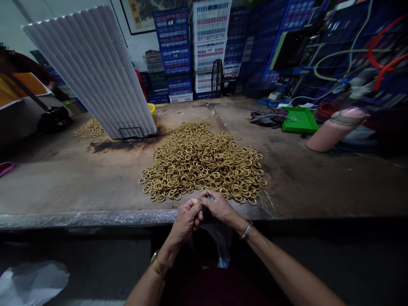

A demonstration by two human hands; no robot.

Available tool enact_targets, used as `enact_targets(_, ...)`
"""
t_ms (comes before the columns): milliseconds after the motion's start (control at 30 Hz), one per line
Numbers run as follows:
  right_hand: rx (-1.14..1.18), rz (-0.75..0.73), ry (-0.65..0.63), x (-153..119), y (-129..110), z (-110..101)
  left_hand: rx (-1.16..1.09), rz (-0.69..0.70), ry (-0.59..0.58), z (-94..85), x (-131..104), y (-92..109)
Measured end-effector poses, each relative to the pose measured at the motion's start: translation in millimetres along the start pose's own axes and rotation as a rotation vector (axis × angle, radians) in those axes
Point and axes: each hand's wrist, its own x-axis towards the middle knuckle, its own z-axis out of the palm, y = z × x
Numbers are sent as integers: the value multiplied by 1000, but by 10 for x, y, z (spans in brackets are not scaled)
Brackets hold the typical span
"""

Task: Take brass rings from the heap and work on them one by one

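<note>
A wide heap of small gold-coloured rings [204, 161] lies on the brown table [296, 187]. At the table's front edge, just below the heap, my left hand [188, 216] and my right hand [217, 206] meet with their fingertips together. The fingers of both are pinched closed, and what lies between them is too small to make out. A gold watch is on my left wrist and a silver bracelet on my right. Below my hands hangs a piece of clear plastic [219, 242].
A tall white corrugated panel [95, 72] leans behind the heap at the left, with more rings [92, 128] beside it. Rightwards are a dark cloth [267, 119], a green tray [299, 120] and a pink bottle [333, 131]. Crates [210, 51] stand behind; a person is at far left.
</note>
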Motion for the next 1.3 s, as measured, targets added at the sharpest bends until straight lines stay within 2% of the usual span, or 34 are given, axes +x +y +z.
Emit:
enact_targets(133,38,117,18,-1,17,43,-25,24,-5,20,-32,-21)
enact_targets(333,31,141,14,16,59,38,-6,82,24,28,-56,-87)
enact_targets(433,-148,89,92,25,84,-8,64,93,74,27,-52,-68)
enact_targets(500,-335,-18,123,4,93,-40,121,104,98,32,-51,-37)
enact_targets(633,-648,-182,-54,-105,77,-60,186,127,128,48,-44,-1)
enact_targets(700,-749,-178,-123,-154,62,-49,200,162,133,48,-37,-10)
enact_targets(800,-870,-133,-142,-166,60,-34,212,228,138,40,-43,-35)
enact_targets(867,-932,-82,-131,-130,67,-38,201,219,134,38,-72,-39)
enact_targets(1000,-1035,33,-65,-11,45,-34,93,94,75,41,-165,-16)
enact_targets(1100,-1042,8,-4,85,-19,35,-135,41,52,4,-194,-16)
enact_targets(1167,-1052,1,41,158,-58,109,-263,25,56,-44,-190,-29)
enact_targets(1300,-1109,9,86,334,-80,243,-371,13,111,-141,-185,-47)
